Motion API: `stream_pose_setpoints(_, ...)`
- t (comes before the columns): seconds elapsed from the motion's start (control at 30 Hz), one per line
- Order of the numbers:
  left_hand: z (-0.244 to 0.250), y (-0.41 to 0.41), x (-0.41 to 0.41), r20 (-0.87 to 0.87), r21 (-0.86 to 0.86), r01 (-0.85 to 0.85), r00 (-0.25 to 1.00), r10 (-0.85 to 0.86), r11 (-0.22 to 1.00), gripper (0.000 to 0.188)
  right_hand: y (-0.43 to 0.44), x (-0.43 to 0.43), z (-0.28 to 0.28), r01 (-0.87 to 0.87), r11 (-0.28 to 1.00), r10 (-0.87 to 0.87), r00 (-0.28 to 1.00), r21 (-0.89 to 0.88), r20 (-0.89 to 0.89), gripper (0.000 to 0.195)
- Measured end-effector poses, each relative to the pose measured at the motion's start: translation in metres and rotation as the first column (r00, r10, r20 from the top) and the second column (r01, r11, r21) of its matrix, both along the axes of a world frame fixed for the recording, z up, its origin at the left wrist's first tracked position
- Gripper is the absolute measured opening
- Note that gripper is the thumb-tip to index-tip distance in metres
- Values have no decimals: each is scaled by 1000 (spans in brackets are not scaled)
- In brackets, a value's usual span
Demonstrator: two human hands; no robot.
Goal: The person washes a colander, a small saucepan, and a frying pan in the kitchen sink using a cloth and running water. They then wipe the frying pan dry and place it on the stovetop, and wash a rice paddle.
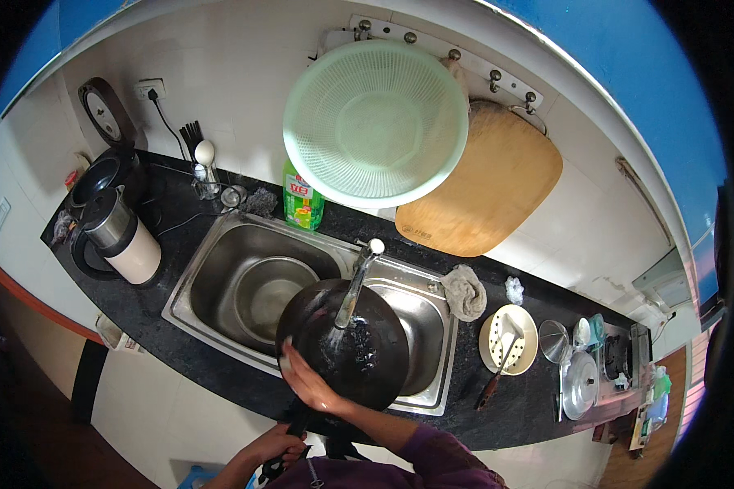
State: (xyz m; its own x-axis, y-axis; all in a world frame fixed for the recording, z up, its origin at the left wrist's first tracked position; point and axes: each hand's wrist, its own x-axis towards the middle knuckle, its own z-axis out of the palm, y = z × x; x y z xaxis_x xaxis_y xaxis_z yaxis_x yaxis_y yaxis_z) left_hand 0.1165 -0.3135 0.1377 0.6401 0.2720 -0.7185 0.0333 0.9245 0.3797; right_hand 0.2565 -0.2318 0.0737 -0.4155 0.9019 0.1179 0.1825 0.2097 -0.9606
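A black wok (376,373) lies over the divider of a double steel sink (211,318), under the faucet (356,287), from which water runs into it. My left hand (278,443) is closed around the wok's handle (300,419), below the counter edge. My right hand (306,379) rests at the wok's left rim, its fingers blurred; whether they hold anything cannot be told. In the left basin sits a round metal bowl (272,299).
Behind the sink stand a green detergent bottle (304,202), a hanging green colander (376,122) and a wooden cutting board (489,183). A kettle (128,244) is at left; a grey cloth (465,293) and cream strainer bowl (529,354) lie at right.
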Motion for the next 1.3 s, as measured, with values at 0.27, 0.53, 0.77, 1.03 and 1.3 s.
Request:
stream_pose_setpoints(0.27,6,-1,0,16,-58,-49,999,50,997,13,-50,149,-15,-309,951,147,485,12,862,36)
stream_pose_setpoints(0.53,6,8,0,39,-44,-22,999,23,999,13,78,189,14,126,848,-519,393,515,759,47)
stream_pose_setpoints(0.77,3,3,-3,20,-25,-20,1000,21,999,16,184,122,53,203,885,-461,508,419,728,74)
stream_pose_setpoints(1.03,-6,4,-5,36,9,-13,999,13,1000,13,210,111,54,181,964,-258,467,194,846,71)
stream_pose_setpoints(1.3,1,-1,6,64,-34,-65,996,67,997,14,155,191,25,620,782,-618,785,-70,45,38)
